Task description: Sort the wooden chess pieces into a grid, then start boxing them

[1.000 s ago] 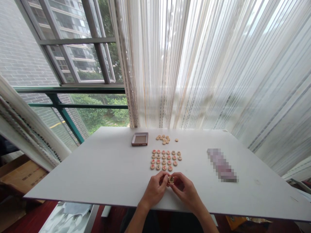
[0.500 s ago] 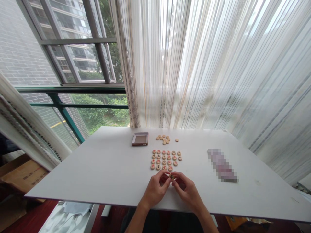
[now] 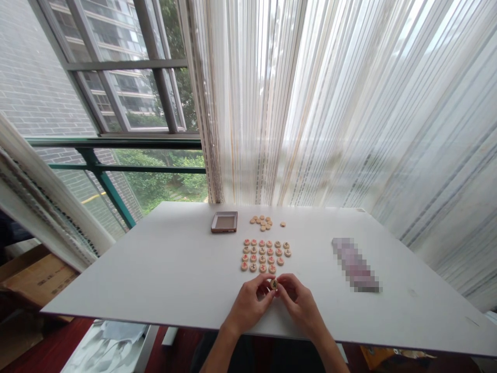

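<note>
White table (image 3: 174,269), left to right: an open box (image 3: 225,223) near the far edge; the left hand (image 3: 248,304), fingertips gripping one side of a round wooden piece (image 3: 274,284); lettered pieces (image 3: 262,252) in rows just beyond the hands, a blank-topped cluster (image 3: 263,224) behind; the right hand (image 3: 300,303), fingertips pinching the piece's other side; a pixelated object (image 3: 355,265), well apart

left hand (image 3: 248,301): one
right hand (image 3: 297,298): one
held disc (image 3: 274,284): one
lettered discs (image 3: 262,251) lying in a grid: twenty-one
grid rows, far to near: six, six, five, four
plain discs (image 3: 262,218) bunched together: nine
plain disc (image 3: 282,224) lying apart: one
shallow open box (image 3: 224,231): one
white table (image 3: 174,274): one
pixelated patch (image 3: 357,267): one
</note>
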Demonstrator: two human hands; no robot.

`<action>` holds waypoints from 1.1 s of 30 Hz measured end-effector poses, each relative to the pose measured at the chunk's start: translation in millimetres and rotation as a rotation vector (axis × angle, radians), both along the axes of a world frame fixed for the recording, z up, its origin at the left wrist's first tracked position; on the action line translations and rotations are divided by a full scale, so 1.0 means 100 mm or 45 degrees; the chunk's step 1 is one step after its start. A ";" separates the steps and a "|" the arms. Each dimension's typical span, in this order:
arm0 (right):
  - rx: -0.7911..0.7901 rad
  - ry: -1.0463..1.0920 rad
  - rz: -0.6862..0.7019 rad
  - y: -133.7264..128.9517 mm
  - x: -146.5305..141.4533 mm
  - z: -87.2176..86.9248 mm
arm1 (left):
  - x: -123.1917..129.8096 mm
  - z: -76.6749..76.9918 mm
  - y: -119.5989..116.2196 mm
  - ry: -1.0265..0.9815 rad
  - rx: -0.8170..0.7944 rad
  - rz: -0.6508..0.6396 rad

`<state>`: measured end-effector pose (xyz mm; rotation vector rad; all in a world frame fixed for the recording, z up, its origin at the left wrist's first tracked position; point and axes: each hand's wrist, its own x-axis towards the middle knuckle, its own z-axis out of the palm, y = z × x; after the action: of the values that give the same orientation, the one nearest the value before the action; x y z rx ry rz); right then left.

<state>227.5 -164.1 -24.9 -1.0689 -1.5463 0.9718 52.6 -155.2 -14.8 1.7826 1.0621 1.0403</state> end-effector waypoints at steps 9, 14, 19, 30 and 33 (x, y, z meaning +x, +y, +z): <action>0.016 -0.136 -0.077 0.02 0.00 -0.01 | 0.00 0.00 -0.01 0.063 0.025 -0.019; 0.010 -0.177 -0.124 0.02 0.02 -0.03 | 0.00 0.02 -0.02 0.088 0.044 -0.038; -0.023 -0.177 -0.139 0.02 0.02 -0.04 | 0.01 0.03 -0.02 0.094 0.048 -0.048; -0.038 -0.077 -0.076 0.02 0.03 -0.06 | 0.00 0.01 -0.02 0.099 0.042 -0.032; -0.042 -0.002 -0.049 0.02 0.02 -0.05 | 0.00 0.01 -0.02 0.076 0.035 -0.041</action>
<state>229.0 -162.3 -29.8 -1.1190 -1.5103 0.9732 52.4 -157.2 -13.7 1.8567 1.0563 0.9921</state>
